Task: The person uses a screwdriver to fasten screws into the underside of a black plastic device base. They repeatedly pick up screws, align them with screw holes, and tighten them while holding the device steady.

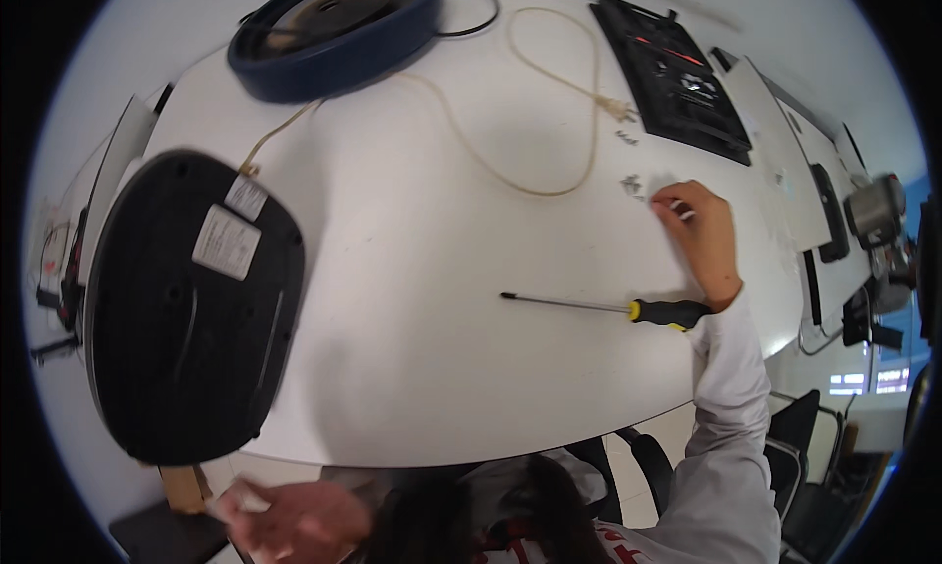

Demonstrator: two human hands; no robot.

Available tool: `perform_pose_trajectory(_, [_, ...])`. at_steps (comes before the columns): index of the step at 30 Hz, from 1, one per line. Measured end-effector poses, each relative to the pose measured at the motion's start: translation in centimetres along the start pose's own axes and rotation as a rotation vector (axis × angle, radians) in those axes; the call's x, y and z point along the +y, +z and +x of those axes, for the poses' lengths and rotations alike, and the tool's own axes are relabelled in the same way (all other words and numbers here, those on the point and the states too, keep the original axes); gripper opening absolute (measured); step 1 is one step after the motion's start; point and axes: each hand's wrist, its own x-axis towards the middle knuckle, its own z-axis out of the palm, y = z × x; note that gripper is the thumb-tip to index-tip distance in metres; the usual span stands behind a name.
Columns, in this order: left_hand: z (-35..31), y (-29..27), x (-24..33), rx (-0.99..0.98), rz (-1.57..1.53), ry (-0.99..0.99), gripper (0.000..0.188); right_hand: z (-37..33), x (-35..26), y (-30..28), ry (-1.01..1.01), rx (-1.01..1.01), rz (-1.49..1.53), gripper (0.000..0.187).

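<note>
My right hand (701, 232) rests on the white table with thumb and fingertips pinched together beside a small pile of screws (632, 184). Whatever the pinch holds is hidden. Just below its wrist lies a screwdriver (671, 313) with a black and yellow handle, its shaft pointing left. A few more screws (626, 138) lie farther off, near a plug (616, 109) on a beige cord. My left hand (294, 521) is below the table's front edge, smeared by motion. Near it, at the table's left, is a large black oval base (221, 338) with two pale labels.
A round dark blue housing (343, 59) stands at the far left with cords around it. An open black tool case (677, 78) lies at the far right. Past the right edge are chairs (797, 436) and a grey machine (873, 211).
</note>
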Motion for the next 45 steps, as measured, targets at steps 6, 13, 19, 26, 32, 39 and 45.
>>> perform_pose_trajectory(6, [1.4,3.1,6.4,-0.729,-0.733,-0.713,0.029,-4.6,-10.5,-2.6,-0.122,-0.025,0.180,0.011])
perform_pose_trajectory(13, [2.5,5.2,9.1,-0.983,-0.926,-0.966,0.024,-8.4,-15.5,-0.4,-0.628,-0.120,0.427,0.018])
perform_pose_trajectory(19, [1.5,5.0,8.8,-0.932,-1.108,-1.293,0.016,-8.9,-15.2,0.9,-0.725,-0.056,0.358,0.022])
perform_pose_trajectory(26, [0.4,5.1,7.8,-0.654,-1.463,-1.726,0.017,-8.7,-15.7,2.3,-0.747,-0.030,0.466,0.027])
perform_pose_trajectory(32, [0.9,5.0,6.2,-0.553,-1.288,-1.410,0.024,-7.2,-14.4,2.1,-0.333,0.101,0.061,0.032])
perform_pose_trajectory(39, [1.1,5.0,5.4,-0.599,-0.981,-1.162,0.021,-7.6,-12.0,3.9,-0.212,0.000,-0.089,0.017])
perform_pose_trajectory(45, [0.4,5.2,5.2,-0.630,-0.924,-1.176,0.012,-9.0,-13.0,3.8,-0.430,0.032,0.193,0.030])
